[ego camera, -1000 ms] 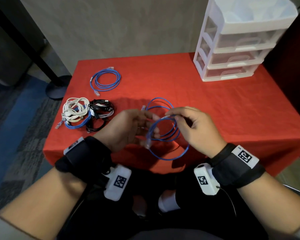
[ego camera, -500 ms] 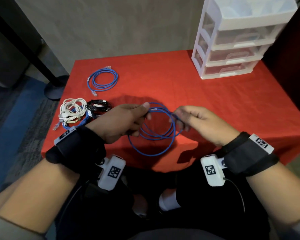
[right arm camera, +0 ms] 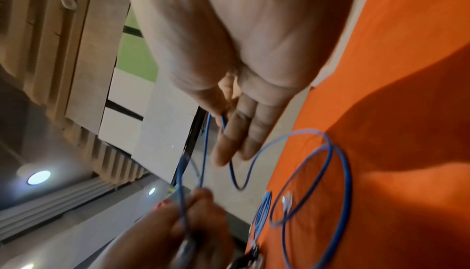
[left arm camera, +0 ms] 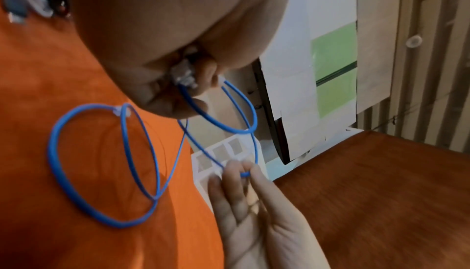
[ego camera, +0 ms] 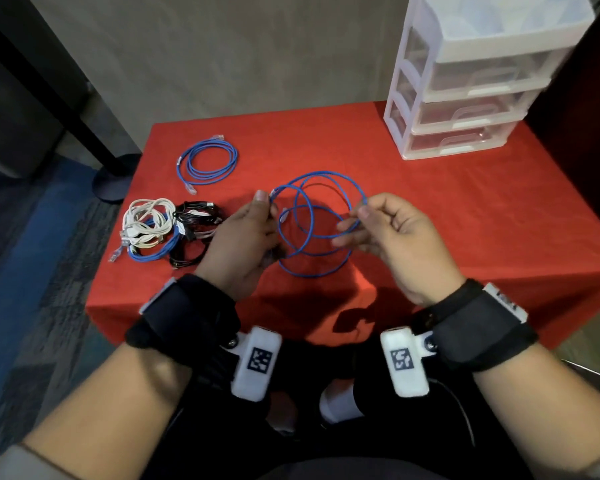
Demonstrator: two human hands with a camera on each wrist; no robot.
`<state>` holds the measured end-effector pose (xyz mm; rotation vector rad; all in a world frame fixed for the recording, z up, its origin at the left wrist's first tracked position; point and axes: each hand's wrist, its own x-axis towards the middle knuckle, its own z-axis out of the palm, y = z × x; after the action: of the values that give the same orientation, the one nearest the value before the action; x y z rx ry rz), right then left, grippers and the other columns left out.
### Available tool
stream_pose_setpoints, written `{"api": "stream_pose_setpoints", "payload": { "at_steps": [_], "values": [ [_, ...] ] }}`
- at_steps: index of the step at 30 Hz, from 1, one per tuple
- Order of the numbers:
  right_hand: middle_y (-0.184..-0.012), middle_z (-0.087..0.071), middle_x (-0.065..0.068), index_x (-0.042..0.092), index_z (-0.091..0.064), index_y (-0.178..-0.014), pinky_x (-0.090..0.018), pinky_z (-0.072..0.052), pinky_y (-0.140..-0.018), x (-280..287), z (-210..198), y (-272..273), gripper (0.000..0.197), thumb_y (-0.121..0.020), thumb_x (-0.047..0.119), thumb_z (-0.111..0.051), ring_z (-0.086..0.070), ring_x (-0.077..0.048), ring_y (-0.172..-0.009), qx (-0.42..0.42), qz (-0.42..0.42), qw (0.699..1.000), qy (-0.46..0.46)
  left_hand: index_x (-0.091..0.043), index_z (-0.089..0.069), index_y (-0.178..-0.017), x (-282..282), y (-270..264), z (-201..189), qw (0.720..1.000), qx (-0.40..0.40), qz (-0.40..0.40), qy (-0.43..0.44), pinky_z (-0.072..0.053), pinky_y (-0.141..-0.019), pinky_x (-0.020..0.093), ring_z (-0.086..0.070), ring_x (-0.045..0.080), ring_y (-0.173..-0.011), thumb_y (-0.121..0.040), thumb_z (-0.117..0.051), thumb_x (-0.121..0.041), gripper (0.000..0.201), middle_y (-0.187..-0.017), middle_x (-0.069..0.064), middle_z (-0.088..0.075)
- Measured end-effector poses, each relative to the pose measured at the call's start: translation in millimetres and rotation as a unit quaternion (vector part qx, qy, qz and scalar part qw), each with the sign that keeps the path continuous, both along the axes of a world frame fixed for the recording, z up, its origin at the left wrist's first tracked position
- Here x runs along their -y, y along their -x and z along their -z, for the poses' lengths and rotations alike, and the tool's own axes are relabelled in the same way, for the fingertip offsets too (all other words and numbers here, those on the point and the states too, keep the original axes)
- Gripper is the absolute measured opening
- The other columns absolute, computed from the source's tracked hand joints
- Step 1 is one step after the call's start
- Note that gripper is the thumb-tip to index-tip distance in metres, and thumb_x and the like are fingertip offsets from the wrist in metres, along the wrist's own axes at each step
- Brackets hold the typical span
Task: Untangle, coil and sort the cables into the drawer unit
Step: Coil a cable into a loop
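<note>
A loose blue network cable (ego camera: 326, 173) hangs in several wide loops between my hands, above the red tablecloth (ego camera: 447, 216). My left hand (ego camera: 269, 209) grips one end of it; the left wrist view shows the clear plug (left arm camera: 183, 74) tucked between its curled fingers. My right hand (ego camera: 361, 211) pinches a strand of the cable (left arm camera: 245, 173) between thumb and forefinger, its other fingers spread. The cable's second plug (right arm camera: 287, 201) dangles free inside the loops. The white drawer unit (ego camera: 465, 98) stands at the table's far right corner, its drawers closed.
A coiled blue cable (ego camera: 208, 164) lies at the far left of the table. Nearer, at the left edge, sits a tangle of white, blue and black cables (ego camera: 160, 230). The table's front edge is just under my wrists.
My hands have risen and moved apart, stretching the blue cable from a tight bunch into wider loops. My right hand now pinches a single strand.
</note>
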<state>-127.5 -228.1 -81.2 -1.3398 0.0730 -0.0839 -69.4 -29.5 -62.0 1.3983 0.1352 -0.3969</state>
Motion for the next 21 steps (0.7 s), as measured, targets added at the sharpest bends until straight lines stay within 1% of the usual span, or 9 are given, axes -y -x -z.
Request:
{"api": "stream_pose_setpoints", "payload": {
  "at_steps": [3, 5, 8, 9, 11, 14, 17, 19, 21],
  "values": [
    [-0.09, -0.074, -0.007, 0.013, -0.054, -0.099, -0.027, -0.051, -0.072, -22.5, 4.9, 5.8, 0.012, -0.107, 0.01, -0.046, -0.075, -0.02, -0.075, 0.005, 0.011, 1.0, -0.028, -0.027, -0.066, -0.071, 10.8, 2.3, 22.8, 0.998, -0.009, -0.059, -0.032, -0.04, -0.068, 0.031, -0.047, 0.009, -0.057, -0.106, -0.043, -0.047, 0.047, -0.061, -0.01, -0.051],
    [-0.089, -0.074, -0.005, 0.012, -0.053, -0.099, -0.026, -0.053, -0.074, -32.8, 7.4, 9.8, 0.013, -0.108, 0.008, -0.044, -0.075, -0.02, -0.076, -0.004, -0.004, 0.999, -0.044, -0.027, -0.064, -0.074, 13.5, 3.5, 29.1, 0.997, -0.044, -0.068, -0.01, -0.045, -0.073, 0.038, -0.058, 0.013, -0.066, -0.106, -0.042, -0.048, 0.045, -0.071, -0.006, -0.06],
    [-0.093, -0.072, -0.012, 0.005, -0.057, -0.101, -0.032, -0.058, -0.079, -37.6, 12.1, 16.9, 0.014, -0.107, 0.005, -0.045, -0.074, -0.026, -0.079, -0.015, -0.074, 0.997, -0.031, -0.023, -0.052, -0.081, 16.6, 5.2, 20.1, 0.992, -0.076, -0.084, 0.056, -0.05, -0.064, 0.031, -0.055, 0.008, -0.055, -0.109, -0.036, -0.043, 0.038, -0.069, -0.004, -0.056],
    [-0.094, -0.072, -0.013, 0.003, -0.06, -0.102, -0.031, -0.057, -0.078, -35.3, 13.6, 18.2, 0.014, -0.106, 0.007, -0.047, -0.073, -0.024, -0.08, -0.017, -0.093, 0.995, 0.019, -0.022, -0.052, -0.08, 16.3, 6.0, 17.1, 0.993, -0.059, -0.089, 0.042, -0.046, -0.056, 0.024, -0.047, 0.006, -0.049, -0.109, -0.036, -0.042, 0.039, -0.064, -0.006, -0.051],
    [-0.091, -0.069, -0.011, 0.002, -0.065, -0.106, -0.029, -0.053, -0.072, -29.7, 13.5, 17.7, 0.016, -0.104, 0.015, -0.055, -0.07, -0.014, -0.077, -0.026, -0.104, 0.987, 0.118, -0.021, -0.054, -0.08, 11.8, 6.5, 15.7, 0.995, 0.008, -0.098, -0.015, -0.033, -0.049, 0.022, -0.035, 0.006, -0.045, -0.11, -0.037, -0.041, 0.04, -0.057, -0.012, -0.046],
    [-0.087, -0.063, -0.007, 0.007, -0.063, -0.113, -0.027, -0.046, -0.06, -21.0, 6.2, 9.4, 0.021, -0.101, 0.024, -0.061, -0.062, -0.009, -0.066, -0.029, -0.028, 0.989, 0.142, -0.021, -0.062, -0.086, 4.0, 7.5, 16.6, 0.968, 0.176, -0.085, -0.155, -0.035, -0.056, 0.029, -0.041, 0.002, -0.051, -0.108, -0.041, -0.039, 0.035, -0.054, -0.018, -0.052],
    [-0.082, -0.059, 0.002, 0.019, -0.066, -0.113, -0.015, -0.04, -0.054, -18.3, -2.5, 0.9, 0.023, -0.096, 0.034, -0.068, -0.058, -0.012, -0.067, 0.001, -0.002, 0.977, 0.211, -0.016, -0.063, -0.095, 4.5, 11.0, 13.2, 0.919, 0.306, -0.057, -0.242, -0.039, -0.066, 0.023, -0.044, -0.005, -0.061, -0.108, -0.045, -0.027, 0.025, -0.064, -0.02, -0.054],
    [-0.076, -0.061, 0.005, 0.019, -0.069, -0.106, -0.015, -0.041, -0.053, -20.9, -3.3, -1.9, 0.016, -0.094, 0.03, -0.072, -0.058, -0.01, -0.064, 0.021, -0.025, 0.963, 0.267, -0.015, -0.063, -0.103, 6.6, 12.9, 11.5, 0.91, 0.335, -0.042, -0.241, -0.038, -0.064, 0.02, -0.042, -0.002, -0.061, -0.108, -0.046, -0.023, 0.019, -0.067, -0.017, -0.051],
    [-0.072, -0.064, -0.001, 0.009, -0.07, -0.1, -0.022, -0.046, -0.051, -23.0, -1.2, -5.3, 0.009, -0.096, 0.017, -0.068, -0.059, -0.009, -0.057, 0.034, -0.03, 0.959, 0.278, -0.017, -0.061, -0.113, 8.6, 12.7, 13.1, 0.917, 0.327, -0.026, -0.226, -0.035, -0.057, 0.023, -0.038, 0.003, -0.055, -0.107, -0.046, -0.024, 0.017, -0.064, -0.016, -0.047]
  ]
}}
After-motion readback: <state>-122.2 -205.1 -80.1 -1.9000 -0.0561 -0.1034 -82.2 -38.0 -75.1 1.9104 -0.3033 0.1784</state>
